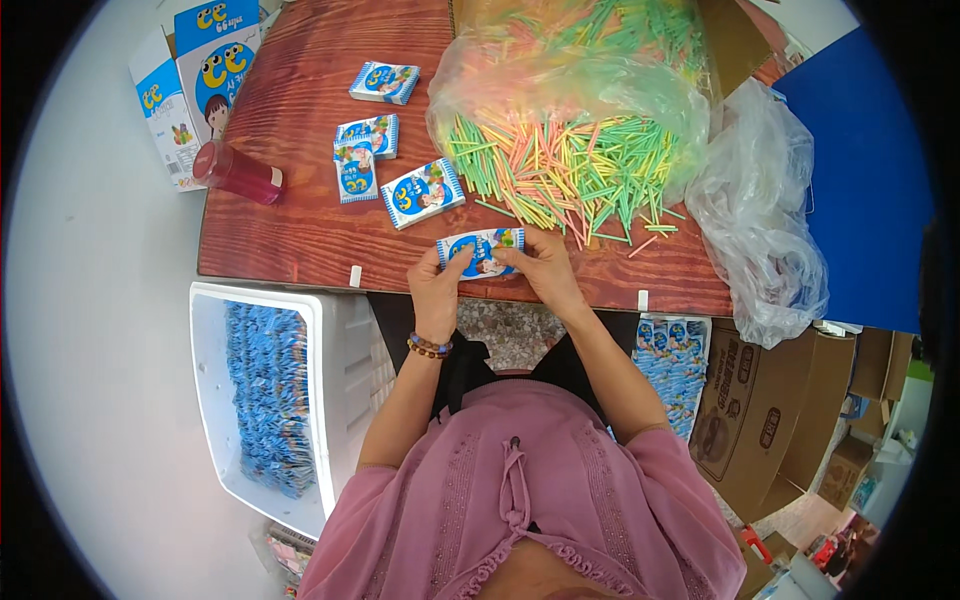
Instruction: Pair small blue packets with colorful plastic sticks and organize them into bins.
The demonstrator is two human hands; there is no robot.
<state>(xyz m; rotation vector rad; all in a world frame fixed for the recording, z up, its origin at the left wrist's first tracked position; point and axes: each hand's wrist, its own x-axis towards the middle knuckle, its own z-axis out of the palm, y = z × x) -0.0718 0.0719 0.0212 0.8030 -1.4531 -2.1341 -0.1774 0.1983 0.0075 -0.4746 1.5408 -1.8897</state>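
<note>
A small blue and white candy packet point(470, 246) is held level at the near edge of the table, pinched at both ends. My left hand point(437, 288) grips its left side with the thumb on top. My right hand point(546, 268) closes on the right side, thumb also across the front. Just beyond lie several similar packets, the nearest packet point(423, 193) tilted on the wood. Past my right hand spreads a heap of thin candy sticks point(570, 180) in green, yellow and pink, spilling from a clear plastic bag point(560, 85).
Reddish wooden table point(300, 240); a pink-red jar point(240, 172) lies at its left edge by an upright printed box point(215, 70). A white bin point(315, 350) of packets stands lower left. Crumpled plastic point(755, 200), a blue panel point(860, 180) and cardboard boxes point(770, 400) fill the right.
</note>
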